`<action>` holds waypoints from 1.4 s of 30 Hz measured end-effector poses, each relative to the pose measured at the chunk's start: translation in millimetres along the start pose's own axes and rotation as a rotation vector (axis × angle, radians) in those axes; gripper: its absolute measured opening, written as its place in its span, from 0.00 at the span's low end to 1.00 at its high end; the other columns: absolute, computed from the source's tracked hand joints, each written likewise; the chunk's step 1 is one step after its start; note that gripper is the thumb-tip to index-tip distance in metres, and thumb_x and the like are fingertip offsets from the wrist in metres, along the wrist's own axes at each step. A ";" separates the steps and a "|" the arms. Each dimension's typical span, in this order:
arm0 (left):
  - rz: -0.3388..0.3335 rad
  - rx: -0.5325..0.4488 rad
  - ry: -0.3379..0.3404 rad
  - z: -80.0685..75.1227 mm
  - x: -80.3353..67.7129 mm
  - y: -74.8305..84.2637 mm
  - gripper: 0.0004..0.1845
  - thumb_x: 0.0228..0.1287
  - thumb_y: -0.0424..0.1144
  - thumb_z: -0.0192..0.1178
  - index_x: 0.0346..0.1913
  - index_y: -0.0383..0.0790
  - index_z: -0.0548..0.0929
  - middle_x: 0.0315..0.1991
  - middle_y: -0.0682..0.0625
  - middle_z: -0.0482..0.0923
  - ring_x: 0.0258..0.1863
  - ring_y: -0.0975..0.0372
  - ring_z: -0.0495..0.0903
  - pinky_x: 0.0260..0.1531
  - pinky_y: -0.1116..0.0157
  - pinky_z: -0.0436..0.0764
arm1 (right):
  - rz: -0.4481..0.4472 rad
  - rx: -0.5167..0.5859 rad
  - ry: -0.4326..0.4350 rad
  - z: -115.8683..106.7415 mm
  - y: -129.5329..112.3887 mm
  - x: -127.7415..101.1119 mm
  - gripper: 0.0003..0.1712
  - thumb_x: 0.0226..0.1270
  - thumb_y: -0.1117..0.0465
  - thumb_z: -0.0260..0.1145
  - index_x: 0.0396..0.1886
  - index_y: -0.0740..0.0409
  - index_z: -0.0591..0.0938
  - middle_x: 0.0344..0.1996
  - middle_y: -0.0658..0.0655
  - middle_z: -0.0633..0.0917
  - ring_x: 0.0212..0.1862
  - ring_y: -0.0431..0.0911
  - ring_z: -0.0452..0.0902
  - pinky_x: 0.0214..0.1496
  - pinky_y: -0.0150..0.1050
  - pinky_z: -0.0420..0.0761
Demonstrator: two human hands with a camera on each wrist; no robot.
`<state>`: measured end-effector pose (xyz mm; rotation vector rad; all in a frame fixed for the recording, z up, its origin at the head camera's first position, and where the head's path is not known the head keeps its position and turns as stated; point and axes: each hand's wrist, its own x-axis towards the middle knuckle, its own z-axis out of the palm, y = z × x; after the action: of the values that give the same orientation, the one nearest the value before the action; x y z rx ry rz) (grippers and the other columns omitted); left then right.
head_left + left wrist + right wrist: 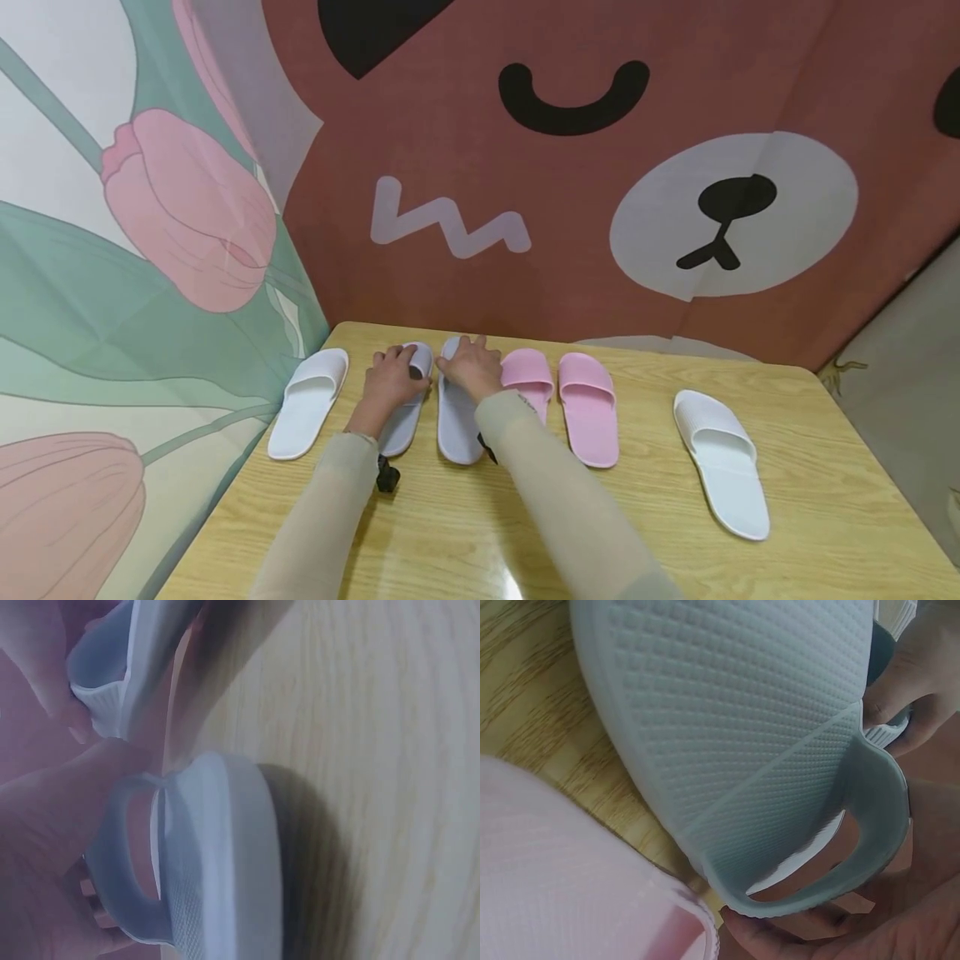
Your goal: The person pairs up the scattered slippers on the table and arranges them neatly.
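1. Your left hand (pixel 390 379) is on the left grey slipper (pixel 403 425). The left wrist view shows thumb and fingers spread across its strap (pixel 112 877), curled to opposite sides and gripping it.

2. Your right hand (pixel 474 367) holds the right grey slipper (pixel 456 425) in much the same way, with the fingers bent round its strap (pixel 881 802) and no wider apart than the strap.

3. Both grey slippers lie side by side at the far part of the table (pixel 427 533), toes far and heels near. Whether either sole is slightly raised, you cannot tell.

4. The relation that matters most, I judge, is the gap between these two. Their long axes run near to far but lean toward each other, so the gap is narrow at the toes and wider at the heels. Each hand is nearest its own slipper, and your thumbs face each other across that gap.

5. Just right of the right grey slipper lies the left pink slipper (pixel 525 367), partly covered by your right sleeve (pixel 570 492), so there looks to be little room on that side. The right pink slipper (pixel 592 421) is next.

6. The left white slipper (pixel 296 421) lies left of your left hand; the right white slipper (pixel 731 479) is well apart, at right.
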<state>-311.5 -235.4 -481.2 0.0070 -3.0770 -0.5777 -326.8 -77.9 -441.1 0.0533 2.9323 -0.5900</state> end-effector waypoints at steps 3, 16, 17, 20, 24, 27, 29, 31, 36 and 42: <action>-0.003 0.008 -0.004 0.4 0.3 -1.1 0.44 0.64 0.58 0.66 0.77 0.44 0.64 0.75 0.36 0.60 0.70 0.38 0.59 0.61 0.36 0.67 | 0.008 -0.004 -0.001 2.4 -0.4 1.6 0.44 0.68 0.32 0.61 0.74 0.53 0.69 0.69 0.63 0.69 0.63 0.66 0.71 0.59 0.56 0.76; -0.006 -0.005 -0.023 1.9 3.1 -2.6 0.44 0.63 0.57 0.66 0.77 0.45 0.64 0.75 0.36 0.60 0.70 0.38 0.59 0.62 0.36 0.67 | 0.053 -0.053 -0.003 8.7 -5.6 5.5 0.41 0.69 0.31 0.60 0.71 0.53 0.72 0.66 0.62 0.70 0.60 0.65 0.72 0.52 0.56 0.80; -0.006 -0.006 -0.025 1.8 3.1 -2.7 0.44 0.63 0.57 0.66 0.77 0.45 0.63 0.75 0.36 0.60 0.71 0.38 0.59 0.62 0.36 0.67 | 0.055 -0.053 -0.005 9.1 -6.1 6.0 0.41 0.69 0.31 0.60 0.70 0.53 0.72 0.65 0.62 0.71 0.60 0.65 0.72 0.51 0.57 0.80; -0.008 -0.012 -0.029 1.3 2.7 -3.5 0.44 0.63 0.57 0.67 0.78 0.45 0.63 0.76 0.37 0.59 0.70 0.38 0.59 0.62 0.37 0.67 | 0.056 -0.053 -0.017 11.2 -7.0 8.6 0.41 0.69 0.31 0.59 0.70 0.54 0.72 0.64 0.63 0.71 0.59 0.66 0.72 0.49 0.58 0.80; -0.002 -0.014 -0.028 -0.4 1.6 -2.9 0.44 0.62 0.57 0.67 0.77 0.45 0.64 0.75 0.37 0.60 0.70 0.38 0.60 0.62 0.37 0.67 | 0.056 -0.062 -0.034 12.7 -7.4 10.9 0.40 0.70 0.31 0.58 0.70 0.54 0.73 0.64 0.63 0.70 0.59 0.67 0.72 0.48 0.58 0.80; 0.002 -0.014 -0.037 -2.4 0.8 -2.0 0.45 0.62 0.57 0.67 0.78 0.45 0.64 0.75 0.37 0.61 0.70 0.38 0.60 0.62 0.38 0.68 | 0.053 -0.073 -0.037 13.1 -7.1 9.5 0.40 0.71 0.31 0.57 0.70 0.54 0.74 0.64 0.62 0.71 0.59 0.67 0.72 0.49 0.58 0.80; -0.001 -0.014 -0.051 -3.3 0.6 -1.6 0.45 0.62 0.58 0.67 0.78 0.46 0.63 0.76 0.37 0.60 0.71 0.39 0.59 0.62 0.38 0.68 | 0.047 -0.085 -0.039 13.5 -6.1 8.3 0.39 0.72 0.32 0.56 0.70 0.54 0.74 0.65 0.62 0.71 0.59 0.66 0.72 0.51 0.57 0.79; 0.000 -0.010 -0.061 -3.6 1.4 -2.0 0.45 0.62 0.58 0.67 0.78 0.46 0.63 0.76 0.37 0.60 0.71 0.39 0.59 0.63 0.38 0.67 | 0.040 -0.095 -0.034 13.5 -5.2 7.5 0.39 0.72 0.32 0.56 0.70 0.55 0.74 0.65 0.62 0.72 0.59 0.65 0.73 0.55 0.56 0.77; 0.005 0.001 -0.074 -3.3 3.8 -3.2 0.45 0.63 0.58 0.66 0.78 0.45 0.62 0.76 0.37 0.59 0.71 0.38 0.59 0.63 0.37 0.67 | 0.022 -0.105 -0.030 13.4 -3.8 6.7 0.39 0.73 0.33 0.56 0.69 0.56 0.75 0.64 0.62 0.72 0.59 0.64 0.73 0.58 0.55 0.74; 0.000 -0.008 -0.072 -3.6 1.6 -2.9 0.45 0.63 0.58 0.66 0.79 0.45 0.61 0.77 0.38 0.59 0.71 0.38 0.59 0.63 0.37 0.67 | 0.021 -0.102 -0.030 15.5 -3.2 7.6 0.39 0.72 0.32 0.56 0.69 0.56 0.75 0.64 0.62 0.72 0.58 0.64 0.73 0.56 0.55 0.76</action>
<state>-313.1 -239.4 -478.9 -0.0143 -3.1444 -0.6032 -332.4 -86.8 -455.2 0.0628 2.9235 -0.4334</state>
